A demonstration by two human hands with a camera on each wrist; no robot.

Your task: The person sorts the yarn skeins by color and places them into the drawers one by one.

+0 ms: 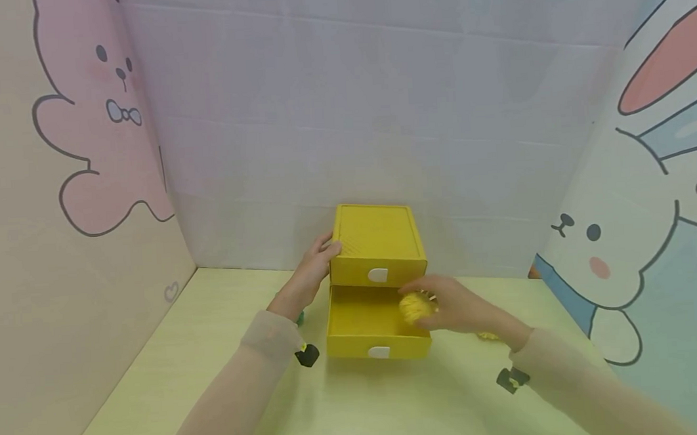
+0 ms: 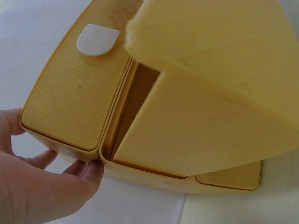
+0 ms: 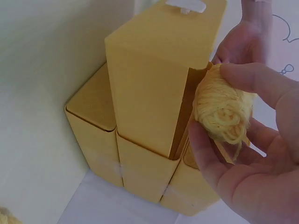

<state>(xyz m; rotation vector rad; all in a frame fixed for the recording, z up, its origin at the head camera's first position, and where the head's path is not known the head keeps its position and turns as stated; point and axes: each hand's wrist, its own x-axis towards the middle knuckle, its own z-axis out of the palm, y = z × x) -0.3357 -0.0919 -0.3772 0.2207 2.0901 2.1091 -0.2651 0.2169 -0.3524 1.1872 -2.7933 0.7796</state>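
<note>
A yellow drawer cabinet [image 1: 377, 232] stands near the back wall, its middle drawer [image 1: 379, 346] pulled out. White tabs [image 1: 378, 275] mark the drawer fronts. My left hand [image 1: 311, 272] grips the cabinet's upper left side, thumb on the top edge; in the left wrist view its bent fingers [image 2: 96, 173] touch the side wall. Over the right part of the pulled-out drawer, my right hand [image 1: 456, 304] holds a ball of yellow yarn [image 3: 224, 107] between thumb and fingers. The visible part of the drawer's inside is bare. The bottom drawer [image 2: 229, 177] is pushed in.
Another yellow thing [image 1: 487, 336] lies on the table right of the cabinet, partly hidden by my right forearm. Something small and green [image 1: 300, 318] shows behind my left wrist. Cloth walls [image 1: 378, 111] with cartoon animals enclose the pale table [image 1: 370, 407] at the back and both sides.
</note>
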